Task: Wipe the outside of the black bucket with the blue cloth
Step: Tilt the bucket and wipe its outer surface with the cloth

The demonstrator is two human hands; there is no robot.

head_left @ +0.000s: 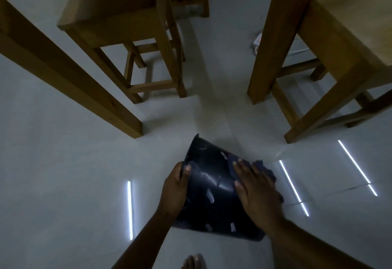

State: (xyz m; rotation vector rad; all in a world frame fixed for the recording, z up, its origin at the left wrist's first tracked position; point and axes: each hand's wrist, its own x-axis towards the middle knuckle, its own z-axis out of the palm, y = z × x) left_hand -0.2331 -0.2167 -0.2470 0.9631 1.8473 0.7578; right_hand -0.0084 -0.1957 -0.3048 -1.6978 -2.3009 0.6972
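the black bucket (214, 186) lies tipped on its side on the pale floor (63, 162), between wooden chair legs (163, 56). left hand (175, 186) grips its rim, thumb on the outside; right hand (255, 192) presses flat, fingers spread, on the blue cloth (265, 170) (mostly hidden). the bucket could roll if the rim grip slackens.

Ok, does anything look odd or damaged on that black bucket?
The black bucket is tipped on its side, gripped by the left hand. Pale patches dot its wall, maybe torn label scraps or scuffs; too dim to tell.
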